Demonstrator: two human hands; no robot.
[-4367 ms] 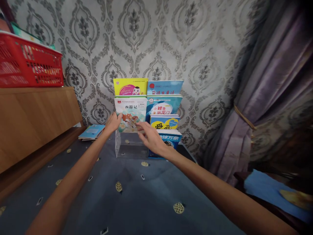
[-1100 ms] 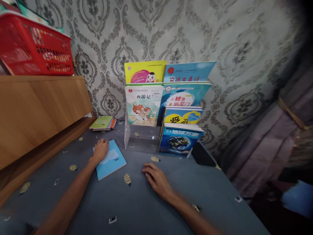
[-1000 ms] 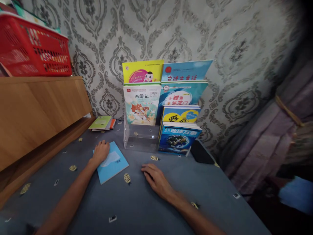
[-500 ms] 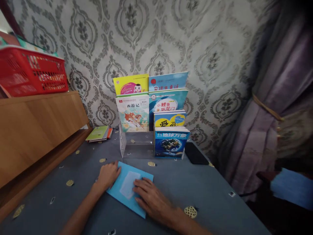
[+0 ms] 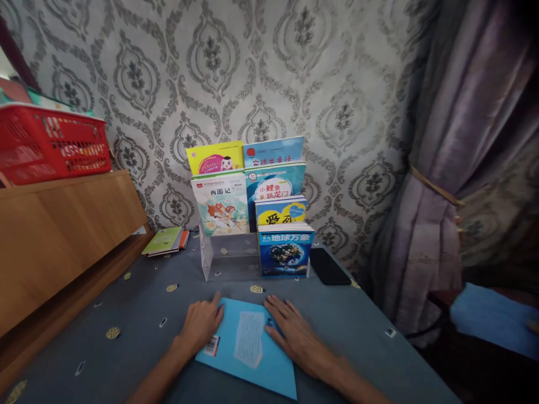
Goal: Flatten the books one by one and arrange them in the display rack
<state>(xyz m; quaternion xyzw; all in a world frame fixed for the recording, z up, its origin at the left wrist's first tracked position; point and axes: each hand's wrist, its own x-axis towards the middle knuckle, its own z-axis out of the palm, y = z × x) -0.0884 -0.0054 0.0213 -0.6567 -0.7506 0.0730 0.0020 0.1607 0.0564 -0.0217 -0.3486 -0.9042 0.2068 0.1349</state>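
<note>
A thin light-blue book [image 5: 273,367] lies flat on the table with its back cover up, showing a pale text panel and a barcode near its lower left corner. My left hand [image 5: 201,322] is closed at the book's left edge, its thumb against the edge and the index finger reaching forward; the undersides of the fingers are hidden. Across the upper right edge of the book rests my right hand [image 5: 297,336], palm down, with its fingers stretched out. Beyond both hands stands a clear acrylic book rack [image 5: 231,264] holding several picture books [image 5: 221,207].
Right of the rack lies a black flat slab [image 5: 329,266]. Some books [image 5: 164,241] are stacked at the far left. A wooden cabinet [image 5: 71,219] with a red basket [image 5: 54,143] on top borders the left side. A tied curtain [image 5: 416,224] hangs at right.
The blue book has turned and shifted toward me and to the right. My right hand has moved from the cover's middle to its right edge; the left stays along the left edge.
</note>
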